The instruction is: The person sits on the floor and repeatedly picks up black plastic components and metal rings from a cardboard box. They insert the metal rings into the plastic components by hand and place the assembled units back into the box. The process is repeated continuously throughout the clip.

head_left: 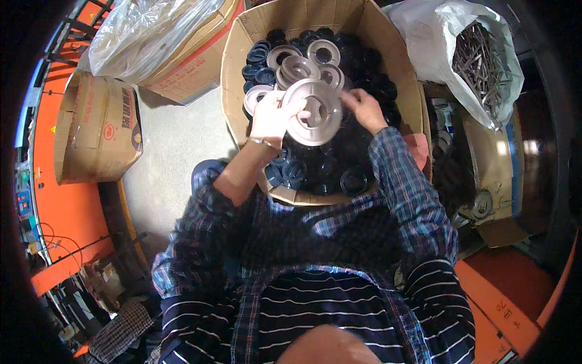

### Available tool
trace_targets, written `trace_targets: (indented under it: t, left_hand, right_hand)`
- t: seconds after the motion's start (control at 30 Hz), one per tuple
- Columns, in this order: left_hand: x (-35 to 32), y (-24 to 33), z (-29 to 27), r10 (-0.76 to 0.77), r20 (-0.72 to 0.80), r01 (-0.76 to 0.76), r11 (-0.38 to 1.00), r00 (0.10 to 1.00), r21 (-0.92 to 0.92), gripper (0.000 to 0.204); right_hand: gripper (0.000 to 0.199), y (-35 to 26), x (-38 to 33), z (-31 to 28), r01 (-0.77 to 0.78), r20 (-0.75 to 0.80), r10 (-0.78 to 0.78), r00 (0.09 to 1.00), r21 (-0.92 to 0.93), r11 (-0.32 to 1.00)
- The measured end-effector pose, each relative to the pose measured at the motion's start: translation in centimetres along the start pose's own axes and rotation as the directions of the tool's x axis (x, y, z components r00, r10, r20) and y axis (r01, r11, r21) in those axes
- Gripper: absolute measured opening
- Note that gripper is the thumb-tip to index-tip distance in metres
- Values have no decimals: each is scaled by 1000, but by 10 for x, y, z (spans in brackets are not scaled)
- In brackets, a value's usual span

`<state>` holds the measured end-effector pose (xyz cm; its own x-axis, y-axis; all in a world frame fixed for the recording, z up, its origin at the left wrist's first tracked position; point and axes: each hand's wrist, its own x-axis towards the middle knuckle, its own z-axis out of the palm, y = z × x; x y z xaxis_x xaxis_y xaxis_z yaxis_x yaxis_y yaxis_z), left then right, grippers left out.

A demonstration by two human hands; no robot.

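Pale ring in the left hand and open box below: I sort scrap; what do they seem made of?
Pale ring: probably smooth plastic, given its soft sheen, though coated metal is possible. Box: matt cardboard, apparently, given its brown, creased walls.

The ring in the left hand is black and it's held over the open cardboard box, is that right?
Not the colour: the head view shows that the ring in the left hand is pale greyish beige. It is held over the open cardboard box.

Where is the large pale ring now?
In the head view, the large pale ring is at upper centre, held in the left hand over the open cardboard box, left of the right hand.
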<state>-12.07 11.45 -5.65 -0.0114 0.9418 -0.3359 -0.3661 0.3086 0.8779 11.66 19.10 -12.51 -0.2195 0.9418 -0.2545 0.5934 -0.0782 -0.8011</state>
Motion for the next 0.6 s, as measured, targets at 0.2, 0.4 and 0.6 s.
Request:
trace_targets:
  t: [0.2, 0.4, 0.6]
  left_hand:
    - [-18, -15, 4, 25, -260, -77, 979, 965, -189, 28]
    - [-13, -15, 9, -59, -166, -39, 845, 984, -534, 25]
    - [-30, -10, 31, 483, 26, -483, 867, 875, 124, 29]
  right_hand:
    - [16, 31, 1, 24, 300, -49, -431, 901, -649, 700]
    - [23, -53, -33, -16, 176, -69, -163, 984, 440, 880]
    - [18, -97, -94, 9, 619, -284, -591, 755, 10, 785]
